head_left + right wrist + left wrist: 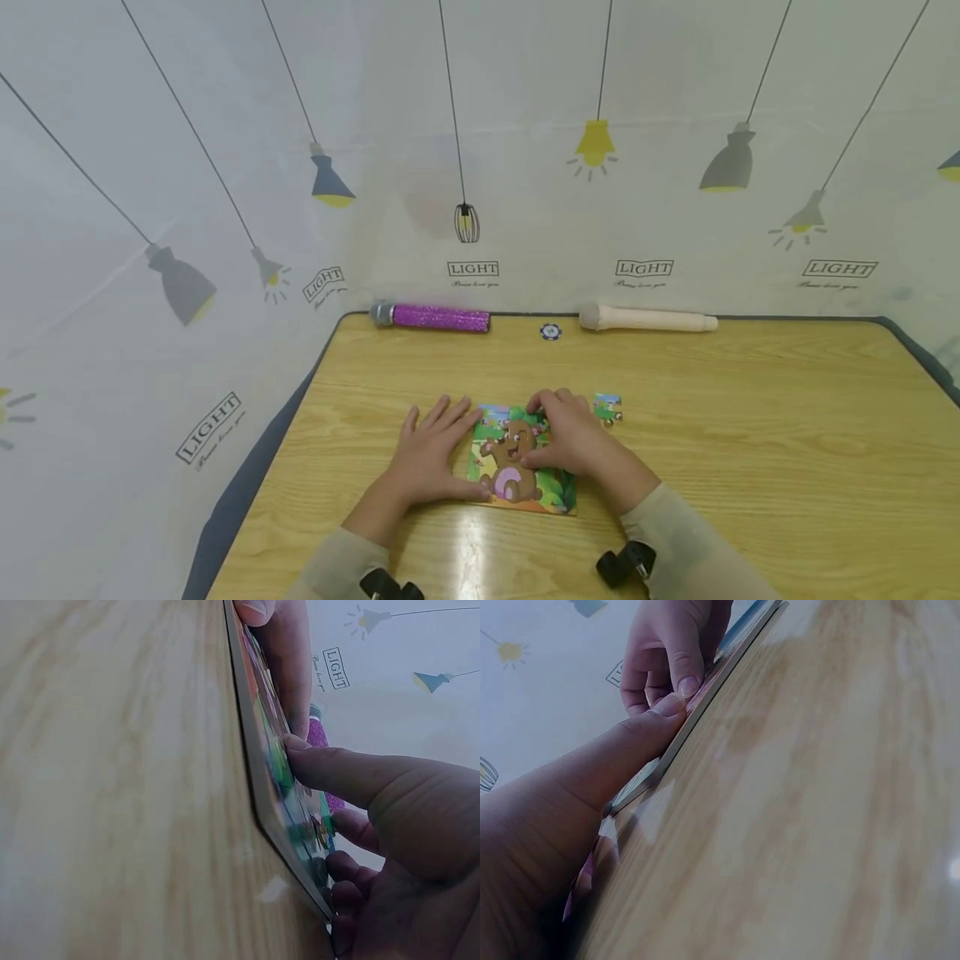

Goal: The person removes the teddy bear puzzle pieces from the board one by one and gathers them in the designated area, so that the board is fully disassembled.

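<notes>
A flat picture puzzle [517,467] showing a brown bear lies on the wooden table [750,433]. My left hand [433,442] rests flat on the table beside the puzzle's left edge, fingers straight, with the thumb [656,724] pressed against the board's edge [712,686]. My right hand [567,435] arches over the puzzle's upper right part, its fingertips touching the top edge and its thumb [322,765] pressing on the picture surface [268,742]. One loose puzzle piece [607,408] lies just right of that hand.
At the table's back edge lie a purple glitter tube [433,317], a small round blue-and-white chip [550,332] and a pale wooden cylinder [647,319]. A lamp-patterned white sheet [225,208] walls the table at the back and left.
</notes>
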